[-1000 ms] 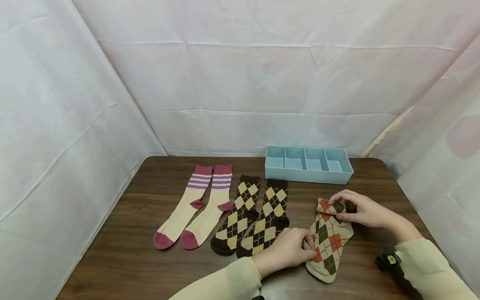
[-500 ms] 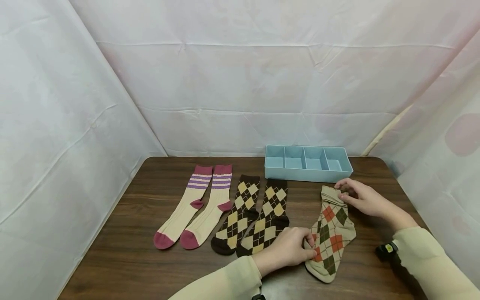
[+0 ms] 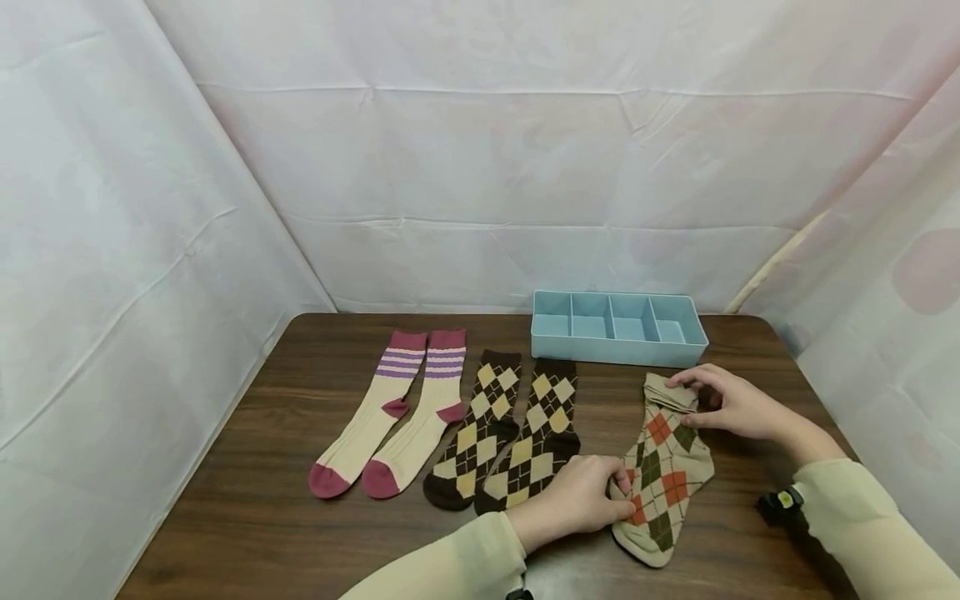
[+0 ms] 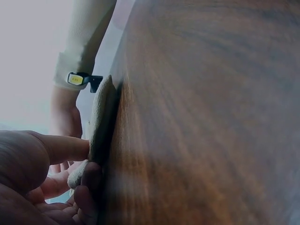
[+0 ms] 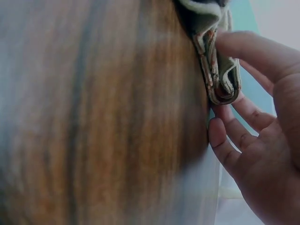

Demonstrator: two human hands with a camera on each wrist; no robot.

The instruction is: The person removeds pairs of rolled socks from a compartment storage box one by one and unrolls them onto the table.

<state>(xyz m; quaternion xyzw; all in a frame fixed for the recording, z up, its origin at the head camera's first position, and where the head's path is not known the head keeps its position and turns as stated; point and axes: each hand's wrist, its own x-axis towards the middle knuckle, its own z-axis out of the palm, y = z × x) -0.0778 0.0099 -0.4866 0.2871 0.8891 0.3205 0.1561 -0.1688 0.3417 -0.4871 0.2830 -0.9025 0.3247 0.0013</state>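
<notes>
A beige argyle sock (image 3: 660, 479) with orange and green diamonds lies at the table's right, toe toward me. Its cuff (image 3: 663, 392) is turned down; the right wrist view shows several layers of knit (image 5: 220, 70) there. My left hand (image 3: 581, 496) pinches the left edge of the foot between thumb and fingers, also seen in the left wrist view around the sock's edge (image 4: 101, 119). At the cuff, my right hand (image 3: 731, 404) holds the folded end, thumb (image 5: 253, 51) against the layers and the other fingers around the far side.
Left of the beige sock lie two dark brown argyle socks (image 3: 536, 433), then two cream socks (image 3: 420, 417) with maroon toes and purple stripes. A light blue tray (image 3: 618, 350) with several compartments stands at the back right. White curtains (image 3: 480, 167) enclose the wooden table (image 3: 247, 467).
My right hand has folded the cuff anew: orange diamonds showed on the fold earlier, now plain beige does, farther from me. The left hand has kept its place on the foot.
</notes>
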